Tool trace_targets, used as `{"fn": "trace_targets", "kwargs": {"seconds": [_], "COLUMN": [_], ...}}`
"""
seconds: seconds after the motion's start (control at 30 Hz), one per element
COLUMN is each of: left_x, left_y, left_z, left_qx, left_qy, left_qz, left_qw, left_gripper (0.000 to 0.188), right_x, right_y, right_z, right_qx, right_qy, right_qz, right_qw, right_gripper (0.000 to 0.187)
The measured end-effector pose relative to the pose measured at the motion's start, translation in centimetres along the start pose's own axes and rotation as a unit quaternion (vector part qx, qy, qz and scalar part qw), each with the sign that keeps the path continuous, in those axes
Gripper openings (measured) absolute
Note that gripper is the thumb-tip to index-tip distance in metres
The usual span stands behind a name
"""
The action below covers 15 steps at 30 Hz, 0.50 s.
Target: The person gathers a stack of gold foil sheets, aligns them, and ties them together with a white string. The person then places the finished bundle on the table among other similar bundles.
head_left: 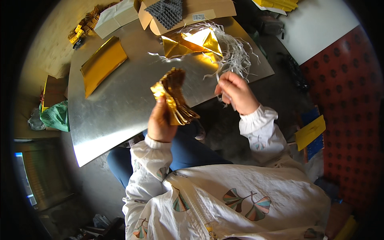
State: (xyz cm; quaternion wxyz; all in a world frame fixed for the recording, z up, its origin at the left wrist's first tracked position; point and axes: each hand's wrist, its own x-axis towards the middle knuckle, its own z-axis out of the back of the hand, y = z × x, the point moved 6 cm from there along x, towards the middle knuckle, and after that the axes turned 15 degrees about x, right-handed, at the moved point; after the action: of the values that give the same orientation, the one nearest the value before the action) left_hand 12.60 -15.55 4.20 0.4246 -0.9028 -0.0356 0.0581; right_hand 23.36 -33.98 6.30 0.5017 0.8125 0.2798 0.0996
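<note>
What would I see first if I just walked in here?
Probably the shiny gold bundle in the person's left grip, near the middle. Next, the tangle of white strings toward the right on the metal table, some pinched in the right grip. A gold sheet gleams on the table's left side.

Strings (239,56) lie on the table (136,96) just beyond the right hand (240,94), sheets (105,64) ahead and left of the left hand (161,122), a box (218,8) beyond both.

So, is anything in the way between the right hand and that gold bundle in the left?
Nothing visible. Between the right hand, which seems to pinch a white strand, and the gold bundle in the left hand there's just open space near the edge of the table.
</note>
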Motion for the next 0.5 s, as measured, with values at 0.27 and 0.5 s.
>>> {"fn": "trace_targets", "kwargs": {"seconds": [0.27,0.5], "left_x": [2.7,4.0], "left_y": [4.0,4.0], "left_z": [-5.7,-5.2], "left_qx": [0.001,-0.018], "left_qy": [0.092,0.075], "left_qz": [0.122,0.111], "left_qw": [0.988,0.991], "left_gripper": [0.047,0.043], "right_x": [-1.2,0.0], "right_y": [-0.7,0.8], "right_z": [0.4,0.6], "right_qx": [-0.179,-0.284], "right_qy": [0.038,0.144], "right_qz": [0.139,0.224], "right_qw": [0.973,0.921], "right_gripper": [0.005,0.010]}}
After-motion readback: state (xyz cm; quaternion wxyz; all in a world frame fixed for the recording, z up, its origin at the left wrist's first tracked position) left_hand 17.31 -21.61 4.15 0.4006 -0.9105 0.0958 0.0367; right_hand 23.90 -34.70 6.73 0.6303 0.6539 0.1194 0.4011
